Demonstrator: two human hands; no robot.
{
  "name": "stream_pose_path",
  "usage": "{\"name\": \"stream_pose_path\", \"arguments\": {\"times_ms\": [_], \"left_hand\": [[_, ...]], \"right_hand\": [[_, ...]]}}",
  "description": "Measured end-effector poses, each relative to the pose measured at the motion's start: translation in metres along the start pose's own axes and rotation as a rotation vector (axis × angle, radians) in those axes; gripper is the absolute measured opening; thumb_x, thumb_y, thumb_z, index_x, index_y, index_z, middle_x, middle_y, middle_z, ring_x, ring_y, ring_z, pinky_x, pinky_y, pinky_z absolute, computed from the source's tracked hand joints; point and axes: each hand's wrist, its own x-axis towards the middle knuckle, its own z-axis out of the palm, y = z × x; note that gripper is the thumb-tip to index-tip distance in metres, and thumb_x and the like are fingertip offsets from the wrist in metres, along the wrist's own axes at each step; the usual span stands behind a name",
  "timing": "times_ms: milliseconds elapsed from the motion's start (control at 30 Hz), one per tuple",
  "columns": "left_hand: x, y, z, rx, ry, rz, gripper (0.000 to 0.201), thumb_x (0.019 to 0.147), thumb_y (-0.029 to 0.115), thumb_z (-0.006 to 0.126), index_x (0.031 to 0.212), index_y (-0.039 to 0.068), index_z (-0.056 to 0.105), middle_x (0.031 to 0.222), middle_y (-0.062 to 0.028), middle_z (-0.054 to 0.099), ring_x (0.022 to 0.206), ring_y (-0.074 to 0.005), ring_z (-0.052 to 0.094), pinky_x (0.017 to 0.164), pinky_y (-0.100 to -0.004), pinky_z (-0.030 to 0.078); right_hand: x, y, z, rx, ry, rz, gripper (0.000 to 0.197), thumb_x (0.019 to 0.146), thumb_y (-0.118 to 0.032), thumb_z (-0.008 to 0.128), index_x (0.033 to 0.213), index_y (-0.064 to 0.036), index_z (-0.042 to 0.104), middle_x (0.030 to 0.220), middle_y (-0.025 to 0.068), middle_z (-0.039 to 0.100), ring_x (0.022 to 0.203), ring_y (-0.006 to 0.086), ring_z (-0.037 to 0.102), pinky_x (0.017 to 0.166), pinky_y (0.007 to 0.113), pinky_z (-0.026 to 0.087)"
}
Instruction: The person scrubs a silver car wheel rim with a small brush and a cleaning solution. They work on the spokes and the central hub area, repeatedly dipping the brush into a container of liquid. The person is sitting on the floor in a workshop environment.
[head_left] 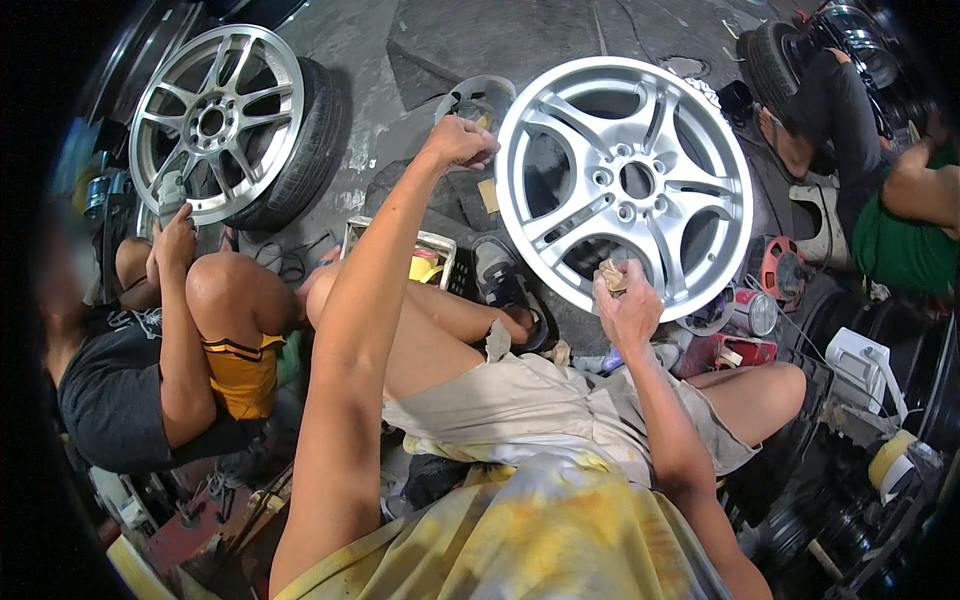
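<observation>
Loosely curled, the right hand (632, 312) holds sandpaper (613, 278).

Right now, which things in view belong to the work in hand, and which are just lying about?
In use:
silver wheel rim
tan folded piece, in the right hand

Lying about, it seems:
cream crate
silvery can
white boxy device

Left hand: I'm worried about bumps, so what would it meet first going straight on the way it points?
Most likely the wheel rim: the left hand points rightward at its left edge. The fingertips look very close, perhaps touching; one view leaves depth unclear.
</observation>
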Motion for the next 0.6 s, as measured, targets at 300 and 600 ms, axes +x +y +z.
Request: {"name": "stream_pose_path", "arguments": {"times_ms": [300,600], "left_hand": [[0.008,-0.003,-0.001,0.057,-0.006,0.049,0.019,0.079,0.01,0.08,0.087,-0.005,0.072,0.076,-0.0107,0.071,0.061,-0.0141,0.068,0.056,-0.0254,0.058],[0.035,0.006,0.008,0.125,0.033,0.068,0.02,0.078,0.014,0.081,0.088,-0.002,0.073,0.079,-0.0105,0.072,0.063,-0.0133,0.068,0.058,-0.0245,0.058]], "right_hand": [[0.001,-0.003,0.0,-0.028,-0.028,0.025,0.031,0.083,-0.03,0.074,0.097,-0.0064,0.061,0.082,0.0201,0.07,0.078,0.0426,0.067,0.068,0.052,0.05],[0.002,-0.005,-0.001,-0.026,-0.012,0.04,0.031,0.083,-0.031,0.074,0.095,-0.0058,0.061,0.082,0.0204,0.07,0.078,0.0434,0.067,0.068,0.052,0.05]]}}
